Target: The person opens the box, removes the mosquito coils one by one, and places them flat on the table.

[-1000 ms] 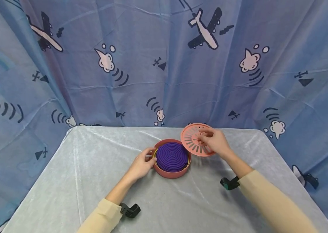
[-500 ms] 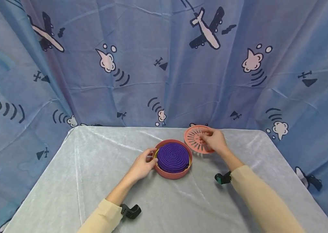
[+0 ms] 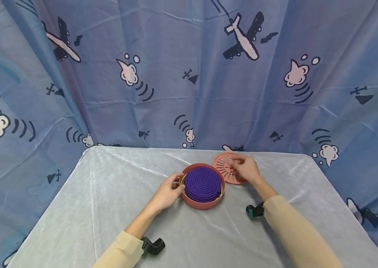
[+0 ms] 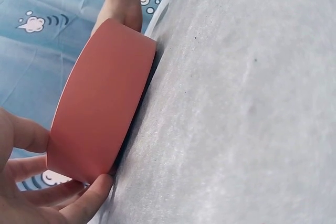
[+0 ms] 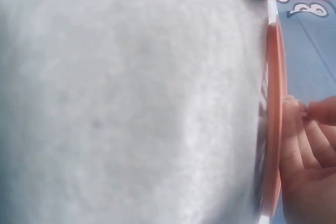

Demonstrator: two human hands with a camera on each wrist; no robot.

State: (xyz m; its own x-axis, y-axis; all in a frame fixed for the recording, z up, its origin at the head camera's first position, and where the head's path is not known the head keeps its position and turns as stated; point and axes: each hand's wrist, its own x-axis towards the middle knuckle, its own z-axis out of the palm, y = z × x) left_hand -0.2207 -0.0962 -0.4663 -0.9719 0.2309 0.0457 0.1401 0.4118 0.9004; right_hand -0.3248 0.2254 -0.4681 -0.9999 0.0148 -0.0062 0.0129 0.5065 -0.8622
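A round coral-red box (image 3: 202, 205) stands on the table with a purple spiral coil (image 3: 203, 184), like a mosquito coil, filling it. A strip of yellow shows inside the rim. My left hand (image 3: 168, 192) holds the box's left side, with thumb and fingers against its wall (image 4: 102, 103) in the left wrist view. Behind and right of the box, the slotted coral lid (image 3: 223, 166) lies low and flat at the table surface. My right hand (image 3: 246, 169) pinches it near its middle. In the right wrist view the lid (image 5: 274, 119) is edge-on, close to the cloth.
A pale grey cloth covers the table (image 3: 128, 208). Its back edge runs just behind the lid. A blue curtain (image 3: 162, 74) printed with planes and clouds hangs behind and at both sides. Black cameras (image 3: 153, 245) sit at both wrists.
My right hand has lowered the lid from a raised, tilted position beside the box to flat at the table surface. The left hand stays at the box.
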